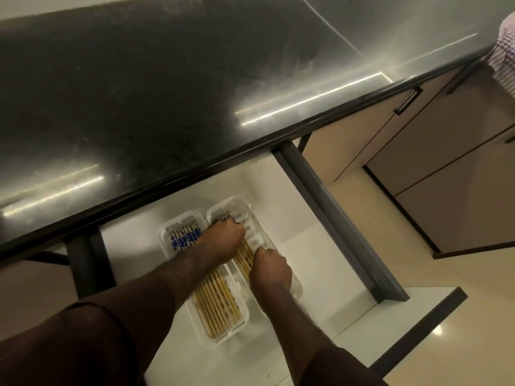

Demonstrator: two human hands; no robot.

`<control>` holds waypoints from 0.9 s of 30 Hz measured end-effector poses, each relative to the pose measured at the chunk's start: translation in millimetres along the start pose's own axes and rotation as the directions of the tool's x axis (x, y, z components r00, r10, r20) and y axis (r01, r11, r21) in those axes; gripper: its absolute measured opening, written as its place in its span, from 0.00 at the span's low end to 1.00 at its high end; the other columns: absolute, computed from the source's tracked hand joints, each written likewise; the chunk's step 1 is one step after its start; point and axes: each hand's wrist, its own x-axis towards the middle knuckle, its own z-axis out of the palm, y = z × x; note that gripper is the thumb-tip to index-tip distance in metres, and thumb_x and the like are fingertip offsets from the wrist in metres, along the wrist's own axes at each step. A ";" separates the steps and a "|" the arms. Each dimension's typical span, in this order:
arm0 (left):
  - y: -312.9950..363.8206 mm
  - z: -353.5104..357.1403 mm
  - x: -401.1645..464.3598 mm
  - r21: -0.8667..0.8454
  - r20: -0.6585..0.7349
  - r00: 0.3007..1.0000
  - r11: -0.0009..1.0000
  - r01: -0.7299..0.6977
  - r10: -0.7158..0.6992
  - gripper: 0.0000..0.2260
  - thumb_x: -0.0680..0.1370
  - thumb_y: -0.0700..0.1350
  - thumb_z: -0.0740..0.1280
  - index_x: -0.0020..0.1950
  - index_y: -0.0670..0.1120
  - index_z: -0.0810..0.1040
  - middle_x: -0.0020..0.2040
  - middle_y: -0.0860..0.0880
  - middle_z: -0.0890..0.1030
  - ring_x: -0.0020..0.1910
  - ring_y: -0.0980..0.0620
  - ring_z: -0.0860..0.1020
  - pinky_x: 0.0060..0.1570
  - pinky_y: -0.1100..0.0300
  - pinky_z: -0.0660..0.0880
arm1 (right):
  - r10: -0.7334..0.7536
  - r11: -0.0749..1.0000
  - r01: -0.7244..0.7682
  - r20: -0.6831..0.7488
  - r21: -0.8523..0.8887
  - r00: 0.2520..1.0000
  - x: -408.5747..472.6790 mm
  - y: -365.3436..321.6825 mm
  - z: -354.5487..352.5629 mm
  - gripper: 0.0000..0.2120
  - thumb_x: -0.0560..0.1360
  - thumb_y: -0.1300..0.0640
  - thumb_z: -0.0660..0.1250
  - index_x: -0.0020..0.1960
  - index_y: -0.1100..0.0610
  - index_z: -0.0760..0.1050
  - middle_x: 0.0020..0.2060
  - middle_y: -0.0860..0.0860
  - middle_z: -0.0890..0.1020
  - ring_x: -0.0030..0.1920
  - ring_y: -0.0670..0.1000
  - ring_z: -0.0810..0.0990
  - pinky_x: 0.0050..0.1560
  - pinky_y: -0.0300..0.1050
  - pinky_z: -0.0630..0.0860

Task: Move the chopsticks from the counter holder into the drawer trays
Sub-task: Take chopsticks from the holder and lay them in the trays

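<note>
I am looking down from the head camera into an open white drawer (306,246) that is sticking out from under a dark, glossy counter (139,93). Two white plastic trays are lying side by side on the drawer floor, their long axes running from near me up toward the counter edge and leaning a little to the left at the far end.

The left tray (223,332) is holding a row of yellow chopsticks (216,305), lying flat and parallel along the tray's length. Their blue-and-white patterned ends (184,238) are pointing away from me, toward the counter, and the plain yellow ends are pointing back at me.

The right tray (239,204) is carrying a smaller bundle of chopsticks (245,257) on the same axis, with dark patterned tips showing just past the knuckles at the far end.

My left hand (223,240) is reaching across the left tray and curling down over the far part of that bundle in the right tray, fingers bent around it. My right hand (270,270) is sitting just beside it, closer to me, also curled down on the near part of the same bundle. The two hands are close together but not touching, with a short stretch of yellow sticks showing between them.

Beige cabinet doors (446,162) are standing to the right, and a piece of striped cloth (504,48) is showing at the top right corner.
</note>
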 end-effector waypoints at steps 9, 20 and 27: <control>3.4 6.0 -2.3 0.013 0.042 0.998 0.999 -0.044 0.044 0.11 0.75 0.38 0.67 0.57 0.45 0.77 0.53 0.47 0.80 0.49 0.50 0.79 0.48 0.58 0.73 | -0.068 0.997 0.067 -0.032 -0.036 0.997 -6.4 2.1 1.6 0.16 0.75 0.50 0.69 0.61 0.54 0.74 0.51 0.52 0.82 0.47 0.52 0.82 0.49 0.46 0.77; 16.7 -29.6 -26.7 -0.088 -0.019 0.995 0.991 -0.096 0.095 0.17 0.75 0.36 0.65 0.63 0.44 0.78 0.58 0.45 0.82 0.55 0.49 0.80 0.56 0.51 0.77 | 0.043 0.993 -0.027 -0.143 0.112 0.989 -26.6 -8.0 -46.5 0.12 0.75 0.53 0.67 0.59 0.52 0.77 0.49 0.52 0.83 0.43 0.54 0.82 0.45 0.48 0.81; 28.3 -86.6 -72.7 -0.203 -0.210 0.969 0.963 -0.177 0.133 0.16 0.79 0.39 0.64 0.67 0.46 0.76 0.65 0.46 0.79 0.60 0.48 0.78 0.61 0.55 0.73 | 0.079 0.977 -0.006 -0.336 0.211 0.938 -67.2 -29.8 -118.7 0.13 0.76 0.57 0.69 0.60 0.54 0.78 0.51 0.53 0.84 0.44 0.53 0.82 0.43 0.44 0.76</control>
